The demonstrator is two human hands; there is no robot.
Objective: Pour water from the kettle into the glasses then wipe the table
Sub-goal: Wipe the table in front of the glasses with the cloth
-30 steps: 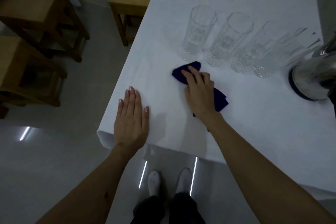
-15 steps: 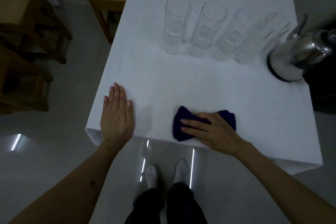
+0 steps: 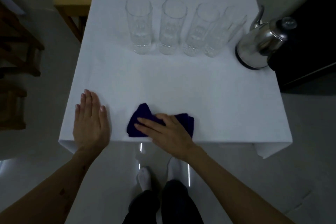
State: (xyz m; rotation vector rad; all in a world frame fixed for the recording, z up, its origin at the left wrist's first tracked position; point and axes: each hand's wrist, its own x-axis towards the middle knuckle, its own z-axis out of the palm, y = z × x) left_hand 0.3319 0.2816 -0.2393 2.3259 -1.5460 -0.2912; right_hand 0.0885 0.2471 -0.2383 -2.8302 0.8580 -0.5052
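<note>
Several tall clear glasses [image 3: 172, 27] stand in a row across the far half of the white-clothed table [image 3: 181, 85]. A shiny steel kettle [image 3: 261, 42] sits to their right, near the table's right edge. A dark blue cloth [image 3: 140, 120] lies near the front edge. My right hand [image 3: 167, 131] presses flat on the cloth, fingers pointing left, covering its middle. My left hand [image 3: 90, 122] rests flat on the table's front left corner, fingers together, holding nothing.
Wooden chairs [image 3: 18, 45] stand on the floor to the left, with a wooden stool [image 3: 72, 5] at the table's far left side. A black cabinet [image 3: 309, 51] is right beside the kettle. My socked feet [image 3: 145, 178] are under the front edge.
My right hand drew the cloth from just below the glasses back to the front edge, then held it there. The left hand stayed put on the corner.
</note>
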